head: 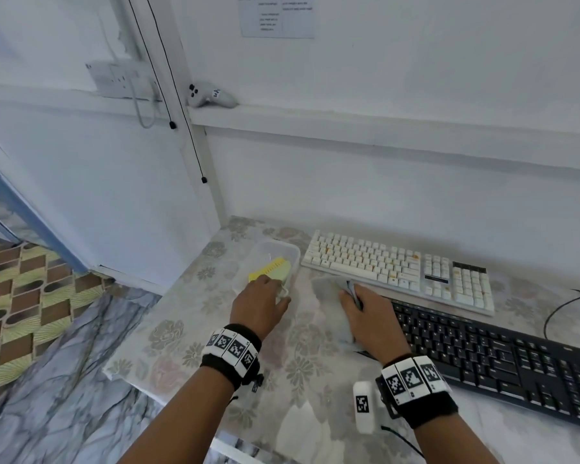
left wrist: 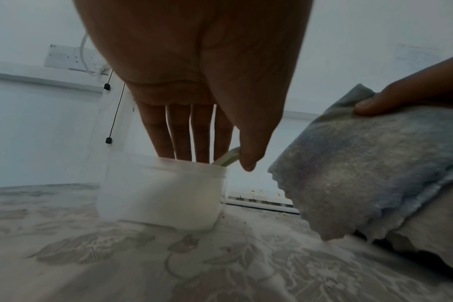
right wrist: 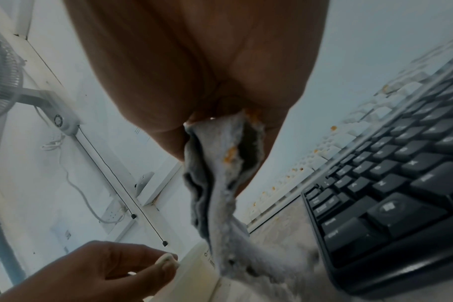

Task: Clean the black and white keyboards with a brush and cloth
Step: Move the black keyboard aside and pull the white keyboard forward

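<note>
The yellow brush (head: 270, 267) lies in a clear plastic container (head: 282, 247) at the table's back left. My left hand (head: 265, 289) reaches into it; thumb and forefinger pinch the brush's pale handle (left wrist: 228, 158). My right hand (head: 365, 313) grips a folded grey cloth (head: 329, 286), stained orange (right wrist: 232, 153), at the left end of the black keyboard (head: 482, 349). Behind it lies the white keyboard (head: 382, 259), with orange crumbs on its keys (right wrist: 336, 139). From the left wrist the container (left wrist: 163, 194) stands next to the cloth (left wrist: 362, 163).
A white tagged device (head: 364, 406) lies by the front edge under my right wrist. The keyboard cable (head: 559, 306) curls at the right. A controller (head: 211, 95) sits on the wall ledge near sockets (head: 114, 78). The table's left edge drops to the floor.
</note>
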